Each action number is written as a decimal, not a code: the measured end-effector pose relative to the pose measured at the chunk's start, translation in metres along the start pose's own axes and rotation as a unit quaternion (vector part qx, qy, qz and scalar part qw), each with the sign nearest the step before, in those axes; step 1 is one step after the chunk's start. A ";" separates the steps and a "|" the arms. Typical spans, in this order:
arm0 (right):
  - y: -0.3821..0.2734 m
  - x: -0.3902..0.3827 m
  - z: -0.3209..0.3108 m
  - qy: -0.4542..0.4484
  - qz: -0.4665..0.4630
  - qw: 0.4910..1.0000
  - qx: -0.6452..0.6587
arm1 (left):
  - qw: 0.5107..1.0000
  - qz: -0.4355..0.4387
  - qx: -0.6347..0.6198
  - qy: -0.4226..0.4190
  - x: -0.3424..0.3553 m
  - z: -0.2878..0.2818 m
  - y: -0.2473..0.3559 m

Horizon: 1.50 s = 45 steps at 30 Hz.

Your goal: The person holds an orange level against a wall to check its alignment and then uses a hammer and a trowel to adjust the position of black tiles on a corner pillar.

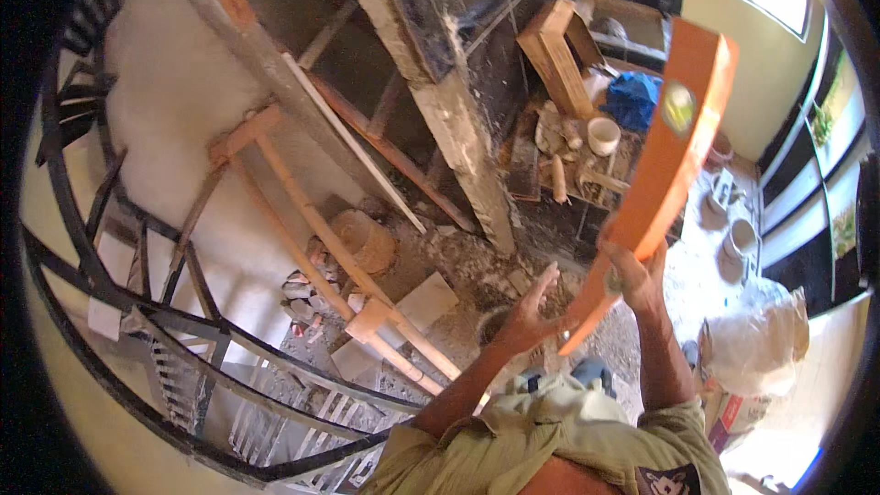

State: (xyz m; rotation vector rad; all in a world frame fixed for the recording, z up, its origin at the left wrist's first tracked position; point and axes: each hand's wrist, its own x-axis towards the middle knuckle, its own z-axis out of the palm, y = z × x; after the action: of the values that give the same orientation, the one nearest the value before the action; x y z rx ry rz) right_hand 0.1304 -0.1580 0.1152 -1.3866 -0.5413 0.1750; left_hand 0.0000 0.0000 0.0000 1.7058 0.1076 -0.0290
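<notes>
An orange spirit level (674, 142) stands up at a slant in front of me, a round bubble window near its upper end. My right hand (637, 275) is wrapped round its lower part. Close to the level's lower end is my left hand (532, 316), fingers stretched out and apart. The left hand grips nothing; whether its palm touches the level I cannot tell. The lower tip of the level hangs in front of my body, between my forearms.
Left of me curves a black metal railing (275, 348). A wooden frame (302, 220) leans at the wall near a bucket (365, 238) and rubble. Ahead, a tiled ledge bears a wooden box (561, 60), a white cup (603, 136) and blue cloth (632, 99). Sacks (752, 339) stand right.
</notes>
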 end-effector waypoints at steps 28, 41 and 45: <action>0.061 0.186 0.030 -0.158 -0.013 0.968 0.194 | 0.986 0.014 -0.127 0.110 0.125 -0.058 0.038; 0.075 0.193 0.038 -0.064 -0.048 0.996 -0.045 | 0.966 0.018 -0.048 0.255 0.161 -0.038 0.050; 0.075 0.193 0.040 -0.032 -0.101 0.985 -0.138 | 0.932 0.107 0.090 0.333 0.181 -0.030 0.043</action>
State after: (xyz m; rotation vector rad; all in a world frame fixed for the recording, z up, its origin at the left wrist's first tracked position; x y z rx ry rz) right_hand 0.2935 -0.0259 0.0965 -1.5871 -0.7789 -0.0208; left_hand 0.1826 0.0336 0.0313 1.8394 0.4332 0.7280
